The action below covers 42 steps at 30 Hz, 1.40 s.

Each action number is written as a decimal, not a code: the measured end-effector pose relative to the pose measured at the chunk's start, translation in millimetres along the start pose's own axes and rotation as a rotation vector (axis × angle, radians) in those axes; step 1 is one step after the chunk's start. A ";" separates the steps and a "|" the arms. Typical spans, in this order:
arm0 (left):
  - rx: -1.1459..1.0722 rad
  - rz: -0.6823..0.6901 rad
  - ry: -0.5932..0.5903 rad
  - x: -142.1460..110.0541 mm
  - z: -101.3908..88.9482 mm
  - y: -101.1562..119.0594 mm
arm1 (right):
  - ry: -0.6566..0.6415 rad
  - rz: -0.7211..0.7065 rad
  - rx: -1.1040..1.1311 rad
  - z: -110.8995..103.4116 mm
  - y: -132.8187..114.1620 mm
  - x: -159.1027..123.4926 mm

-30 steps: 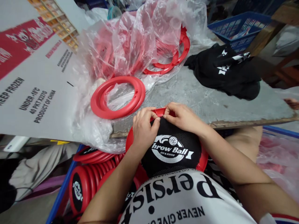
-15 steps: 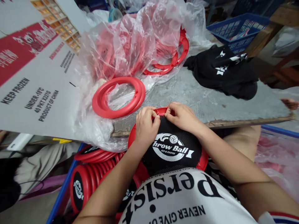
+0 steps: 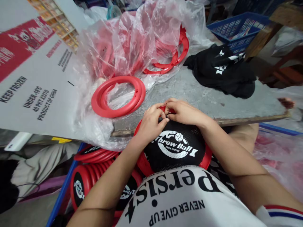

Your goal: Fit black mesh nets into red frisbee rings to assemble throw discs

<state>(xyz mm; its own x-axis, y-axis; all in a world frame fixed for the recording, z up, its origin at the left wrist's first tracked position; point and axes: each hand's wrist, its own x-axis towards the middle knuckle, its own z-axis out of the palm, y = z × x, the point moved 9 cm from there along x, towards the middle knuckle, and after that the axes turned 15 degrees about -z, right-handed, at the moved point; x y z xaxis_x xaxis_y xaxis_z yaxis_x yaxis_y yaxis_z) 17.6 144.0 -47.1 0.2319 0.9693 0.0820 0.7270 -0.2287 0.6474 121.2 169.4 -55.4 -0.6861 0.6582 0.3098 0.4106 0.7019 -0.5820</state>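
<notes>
A red plastic ring with black mesh netting printed "Throw Ball" (image 3: 175,146) rests against my chest at the table's front edge. My left hand (image 3: 150,124) and my right hand (image 3: 183,112) meet at the ring's far rim, fingers pinching the black mesh edge against the red plastic. Two stacked empty red rings (image 3: 118,96) lie on the table just beyond my left hand. More red rings (image 3: 174,56) sit inside a clear plastic bag behind them.
A pile of black mesh nets (image 3: 222,74) lies at the table's back right. A white printed cardboard sheet (image 3: 35,82) covers the left. Below the table, a blue crate (image 3: 62,192) holds finished red discs (image 3: 94,176). A blue basket (image 3: 236,28) stands far right.
Both hands have drawn closer together at the far rim, fingertips now touching. The netted ring has tilted slightly and more of its logo shows.
</notes>
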 end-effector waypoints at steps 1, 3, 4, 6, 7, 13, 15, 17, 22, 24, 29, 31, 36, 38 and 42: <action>-0.003 0.021 -0.023 -0.3 0.6 0.5 | -0.008 0.029 -0.012 0.6 1.9 0.2; -0.016 0.040 -0.048 0.0 -0.2 -1.0 | 0.018 0.066 -0.027 -0.3 4.2 -0.2; -0.024 0.038 -0.048 0.5 -1.7 -2.6 | 0.035 0.072 -0.024 -0.5 4.5 -0.6; -0.038 0.027 -0.046 2.1 -4.4 -6.1 | 0.061 0.084 -0.007 0.1 5.9 -1.9; -0.043 0.017 -0.044 3.2 -5.7 -7.9 | 0.067 0.092 -0.001 0.6 7.2 -2.8; -0.059 -0.039 -0.103 17.7 3.6 -21.3 | 0.081 0.168 0.064 6.7 28.0 -9.8; -0.091 -0.063 -0.159 25.7 16.7 -27.8 | 0.095 0.220 0.110 9.9 41.4 -14.1; -0.141 -0.089 -0.188 34.4 30.1 -34.3 | 0.102 0.279 0.144 13.3 55.5 -18.5; -0.206 -0.174 -0.184 51.0 55.9 -49.1 | 0.087 0.347 0.156 21.5 79.1 -25.0; -0.206 -0.203 -0.193 54.0 62.2 -53.1 | 0.086 0.333 0.151 24.2 82.2 -25.6; -0.224 -0.227 -0.233 58.2 66.2 -59.6 | 0.084 0.299 0.100 26.3 81.6 -26.5; -0.242 -0.237 -0.243 60.1 64.9 -62.2 | 0.081 0.312 0.084 26.0 81.6 -27.1; -0.267 -0.283 -0.237 64.7 61.7 -66.3 | 0.079 0.335 0.029 23.6 80.0 -25.8; -0.258 -0.297 -0.225 65.8 61.5 -66.0 | 0.083 0.342 0.016 22.9 79.1 -25.2; -0.250 -0.310 -0.191 67.2 61.1 -64.6 | 0.101 0.351 -0.002 21.7 78.5 -25.3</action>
<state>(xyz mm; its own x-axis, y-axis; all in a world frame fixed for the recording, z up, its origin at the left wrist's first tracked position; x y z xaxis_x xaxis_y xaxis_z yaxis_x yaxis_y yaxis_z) 25.7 218.4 -129.6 0.1598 0.9491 -0.2715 0.6082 0.1219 0.7844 157.8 201.9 -125.2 -0.4405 0.8827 0.1639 0.6117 0.4288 -0.6648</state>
